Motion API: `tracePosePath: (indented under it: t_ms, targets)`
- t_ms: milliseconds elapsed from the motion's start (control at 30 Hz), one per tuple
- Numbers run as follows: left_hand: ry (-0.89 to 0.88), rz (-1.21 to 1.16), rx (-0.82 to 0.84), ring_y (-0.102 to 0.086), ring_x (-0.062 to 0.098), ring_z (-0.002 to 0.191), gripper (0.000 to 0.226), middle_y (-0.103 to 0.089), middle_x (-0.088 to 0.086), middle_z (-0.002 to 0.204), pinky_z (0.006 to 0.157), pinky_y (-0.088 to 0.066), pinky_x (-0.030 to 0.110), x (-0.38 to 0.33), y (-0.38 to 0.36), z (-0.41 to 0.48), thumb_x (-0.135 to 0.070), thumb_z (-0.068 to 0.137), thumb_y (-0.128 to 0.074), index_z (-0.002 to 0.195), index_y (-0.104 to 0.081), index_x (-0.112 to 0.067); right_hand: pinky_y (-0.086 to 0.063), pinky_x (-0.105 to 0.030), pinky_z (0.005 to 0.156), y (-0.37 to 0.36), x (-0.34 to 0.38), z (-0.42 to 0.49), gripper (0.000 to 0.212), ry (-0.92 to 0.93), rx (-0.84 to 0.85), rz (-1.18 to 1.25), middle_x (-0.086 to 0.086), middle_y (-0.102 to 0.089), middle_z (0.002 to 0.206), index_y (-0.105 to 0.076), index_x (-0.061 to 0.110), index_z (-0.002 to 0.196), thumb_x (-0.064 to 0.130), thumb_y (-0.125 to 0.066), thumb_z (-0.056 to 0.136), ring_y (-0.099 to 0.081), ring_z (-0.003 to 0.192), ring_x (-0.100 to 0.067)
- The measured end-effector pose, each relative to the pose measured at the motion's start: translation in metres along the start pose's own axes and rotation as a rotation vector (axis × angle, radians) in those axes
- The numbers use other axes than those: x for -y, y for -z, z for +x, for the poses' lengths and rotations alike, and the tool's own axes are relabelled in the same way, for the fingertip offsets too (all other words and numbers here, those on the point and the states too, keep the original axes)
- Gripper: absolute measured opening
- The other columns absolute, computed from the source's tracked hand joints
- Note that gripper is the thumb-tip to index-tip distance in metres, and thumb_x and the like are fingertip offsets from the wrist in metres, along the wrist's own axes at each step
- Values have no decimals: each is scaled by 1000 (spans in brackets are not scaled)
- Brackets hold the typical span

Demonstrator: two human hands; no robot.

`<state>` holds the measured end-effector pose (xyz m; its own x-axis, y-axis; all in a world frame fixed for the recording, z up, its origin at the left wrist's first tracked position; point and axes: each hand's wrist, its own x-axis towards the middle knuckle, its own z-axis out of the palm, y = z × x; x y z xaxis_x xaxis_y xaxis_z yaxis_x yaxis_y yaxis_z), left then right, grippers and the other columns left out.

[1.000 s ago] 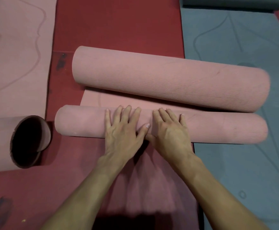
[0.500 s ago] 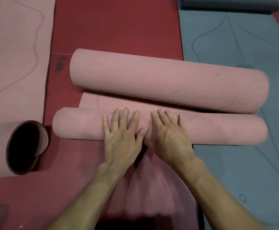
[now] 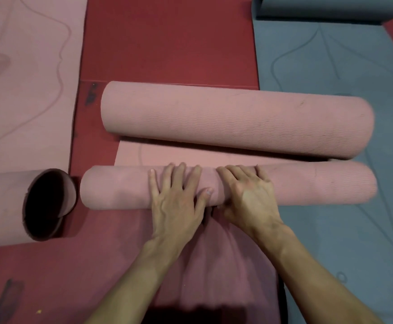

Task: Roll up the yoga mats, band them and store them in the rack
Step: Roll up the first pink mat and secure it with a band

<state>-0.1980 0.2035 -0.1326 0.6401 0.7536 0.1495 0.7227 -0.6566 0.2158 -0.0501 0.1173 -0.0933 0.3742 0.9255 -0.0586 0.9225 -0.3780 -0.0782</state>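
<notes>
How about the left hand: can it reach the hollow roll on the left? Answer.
Probably yes: the left hand rests flat on the thin pink roll, and the hollow roll lies uncovered past that roll's end.

We see a dark red floor (image 3: 167, 38), a straight seam (image 3: 167, 82) crossing it, dark scuffs (image 3: 90, 95) and one tiny yellow speck (image 3: 38, 311) on it.
</notes>
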Motion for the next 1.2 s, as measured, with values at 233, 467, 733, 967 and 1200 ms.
tracePosePath:
  t_ms: [233, 467, 733, 967, 1200]
  targets:
    - [28, 14, 22, -59, 30, 121, 53, -66, 2, 126, 122, -21, 60, -14, 15, -51, -57, 98, -42, 133, -67, -25, -52, -42, 86, 13, -4, -40, 72, 51, 167, 39, 9, -75, 106, -66, 30, 120, 56, -76, 53, -73, 96, -23]
    - [13, 20, 56, -64, 26, 102, 48, -71, -2, 109, 105, -42, 52, -16, 13, -63, -58, 98, -42, 123, -72, -29, -16, -45, 127, 23, -1, -56, 99, 56, 381, 76, 16, -38, 162, -27, 34, 161, 59, -72, 76, -35, 150, -12]
    - [-27, 26, 103, -65, 24, 89, 42, -73, -4, 98, 90, -46, 45, -10, 13, -43, -57, 101, -40, 110, -72, -31, 0, -45, 128, 21, 1, -51, 115, 25, 398, 74, 13, -20, 170, -14, 30, 165, 76, -68, 75, -14, 157, -12]
    - [-13, 74, 162, -67, 23, 88, 52, -74, -4, 94, 86, -46, 41, -8, 14, -26, -62, 100, -31, 101, -73, -31, 0, -50, 129, 24, -1, -41, 120, -22, 414, 79, 13, -25, 168, -18, 30, 164, 83, -69, 70, -16, 157, -12]
    - [23, 46, 322, -63, 19, 109, 57, -72, -5, 114, 95, -42, 40, -5, 14, -5, -64, 101, -22, 116, -68, -33, -5, -48, 129, 25, -5, -25, 114, -27, 431, 124, 12, -32, 165, -28, 32, 160, 93, -59, 68, -25, 154, -12]
